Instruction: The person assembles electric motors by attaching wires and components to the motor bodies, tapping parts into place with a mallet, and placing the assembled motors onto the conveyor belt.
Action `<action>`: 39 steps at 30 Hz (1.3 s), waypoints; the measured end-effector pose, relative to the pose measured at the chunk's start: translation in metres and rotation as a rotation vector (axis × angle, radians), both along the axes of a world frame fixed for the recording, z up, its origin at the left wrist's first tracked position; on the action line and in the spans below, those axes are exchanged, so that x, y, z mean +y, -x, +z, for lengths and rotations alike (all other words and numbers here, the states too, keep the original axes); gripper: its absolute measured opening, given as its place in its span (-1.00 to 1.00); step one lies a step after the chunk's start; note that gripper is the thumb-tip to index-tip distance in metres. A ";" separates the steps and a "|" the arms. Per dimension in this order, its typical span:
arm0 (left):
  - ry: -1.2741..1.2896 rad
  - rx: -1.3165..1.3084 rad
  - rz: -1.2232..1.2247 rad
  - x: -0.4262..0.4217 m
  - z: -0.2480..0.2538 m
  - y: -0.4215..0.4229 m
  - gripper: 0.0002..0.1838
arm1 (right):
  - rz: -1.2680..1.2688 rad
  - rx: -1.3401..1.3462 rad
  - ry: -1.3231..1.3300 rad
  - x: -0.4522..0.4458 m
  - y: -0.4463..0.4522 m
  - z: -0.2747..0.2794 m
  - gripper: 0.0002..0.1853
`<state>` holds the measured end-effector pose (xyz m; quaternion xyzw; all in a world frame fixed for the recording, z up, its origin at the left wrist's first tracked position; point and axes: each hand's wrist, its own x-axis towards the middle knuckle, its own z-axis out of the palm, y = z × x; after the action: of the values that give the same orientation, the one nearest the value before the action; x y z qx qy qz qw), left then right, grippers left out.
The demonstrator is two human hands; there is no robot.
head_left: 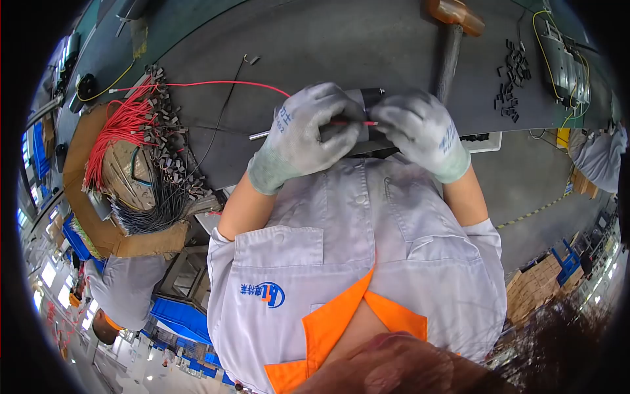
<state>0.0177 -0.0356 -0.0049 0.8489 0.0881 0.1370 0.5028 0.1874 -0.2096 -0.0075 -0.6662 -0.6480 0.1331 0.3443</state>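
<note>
A dark grey surface (216,59) extends beyond the hands. The gloved left hand (315,121) is closed around a red cable (223,83), whose tip shows between the hands. The gloved right hand (420,128) is curled at that tip; its grip cannot be confirmed. A hammer (450,59) lies beyond the right hand, small black parts (514,69) farther right. Bundled red leads (121,125) lie left of both.
</note>
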 end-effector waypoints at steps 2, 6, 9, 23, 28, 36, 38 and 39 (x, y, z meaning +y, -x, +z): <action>-0.022 0.050 -0.087 0.001 0.002 0.003 -0.88 | 0.062 -0.103 -0.089 -0.009 0.002 -0.005 -0.60; -0.098 0.008 -0.131 -0.002 -0.003 0.003 -0.84 | -0.008 -0.122 -0.154 -0.013 0.011 -0.017 -0.57; -0.134 0.019 -0.136 -0.001 -0.005 0.002 -0.82 | -0.015 -0.172 -0.285 -0.014 0.013 -0.040 -0.57; -0.183 0.033 -0.145 -0.004 -0.007 -0.003 -0.86 | -0.137 0.178 0.061 -0.021 0.010 -0.028 -0.60; -0.258 -0.137 -0.006 -0.029 -0.006 -0.017 -0.86 | -0.092 0.087 0.068 -0.023 -0.013 -0.012 -0.58; -0.373 -0.026 0.059 -0.034 -0.007 -0.016 -0.86 | -1.035 -0.361 0.257 -0.087 -0.160 -0.048 -0.71; -0.343 -0.013 -0.002 -0.033 -0.005 -0.016 -0.86 | -1.008 -0.429 0.260 -0.102 -0.178 -0.070 -0.70; -0.344 0.002 0.007 -0.032 -0.002 -0.016 -0.86 | -0.986 -0.500 0.261 -0.103 -0.180 -0.076 -0.70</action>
<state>0.0342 -0.0677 -0.0073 0.9222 0.0666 0.1510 0.3497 0.3674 -0.3121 -0.0838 -0.9382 -0.3004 -0.1261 0.1165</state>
